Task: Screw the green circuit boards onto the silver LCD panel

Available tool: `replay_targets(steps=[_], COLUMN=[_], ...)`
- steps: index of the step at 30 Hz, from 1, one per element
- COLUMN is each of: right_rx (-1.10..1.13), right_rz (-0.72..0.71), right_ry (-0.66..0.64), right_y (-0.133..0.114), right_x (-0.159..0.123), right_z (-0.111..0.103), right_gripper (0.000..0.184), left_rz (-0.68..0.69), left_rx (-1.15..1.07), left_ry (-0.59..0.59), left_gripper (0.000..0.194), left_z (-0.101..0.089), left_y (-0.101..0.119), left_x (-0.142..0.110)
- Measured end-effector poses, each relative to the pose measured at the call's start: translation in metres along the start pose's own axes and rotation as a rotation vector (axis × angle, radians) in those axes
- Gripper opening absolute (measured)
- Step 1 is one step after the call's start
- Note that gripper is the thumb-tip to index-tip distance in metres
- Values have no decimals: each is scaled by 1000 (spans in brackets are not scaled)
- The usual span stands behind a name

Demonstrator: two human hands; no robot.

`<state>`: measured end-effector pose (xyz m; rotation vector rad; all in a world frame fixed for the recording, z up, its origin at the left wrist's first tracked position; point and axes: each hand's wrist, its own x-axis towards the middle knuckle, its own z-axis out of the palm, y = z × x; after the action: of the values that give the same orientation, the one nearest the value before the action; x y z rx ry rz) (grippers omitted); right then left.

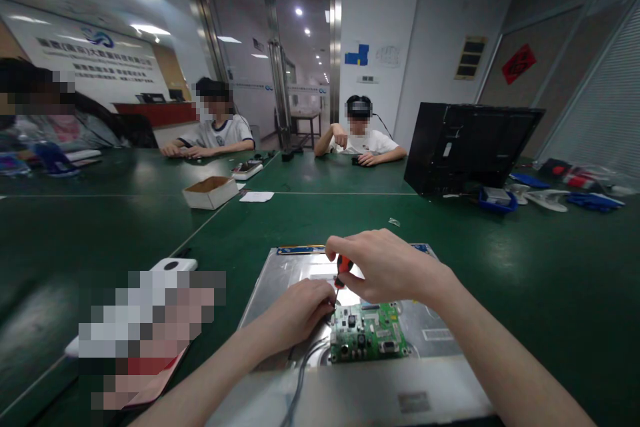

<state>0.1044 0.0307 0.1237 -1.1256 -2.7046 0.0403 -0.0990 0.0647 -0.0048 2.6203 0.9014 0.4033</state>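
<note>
A red and black screwdriver (344,265) stands nearly upright in my right hand (385,263), its thin shaft pointing down. The tip meets the upper left corner of a green circuit board (367,330), which lies on the metal back of a flat display panel (265,287). Beside that corner, my left hand (305,310) has its fingers curled together close to the shaft. Whatever those fingertips pinch is hidden. Grey cables (301,373) run from under my left hand toward the panel's near edge.
On the green table (320,217), an open cardboard box (210,193) and paper (257,197) lie beyond the panel. A black monitor (470,147) and blue tray (497,201) are at right. A partly blurred white device (180,265) lies left. Several people sit across the table.
</note>
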Motion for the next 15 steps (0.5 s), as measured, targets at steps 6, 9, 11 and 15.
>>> replay_targets(steps=[6,9,11,15], right_rx=[-40,-52,-22,39], right_rz=[41,33,24,1], right_ry=[15,31,24,-10], right_y=[3,0,-1,-2], right_x=[4,4,3,1], right_z=[4,4,2,-1], right_gripper=[18,8,13,23], left_rz=[0,-2,7,9], left_rx=[33,22,12,1], left_ry=[17,12,2,-3], left_gripper=[14,14,14,12], left_z=[-2,-1,1,2], left_y=[4,2,0,-2], left_x=[-1,-1,-1,-1])
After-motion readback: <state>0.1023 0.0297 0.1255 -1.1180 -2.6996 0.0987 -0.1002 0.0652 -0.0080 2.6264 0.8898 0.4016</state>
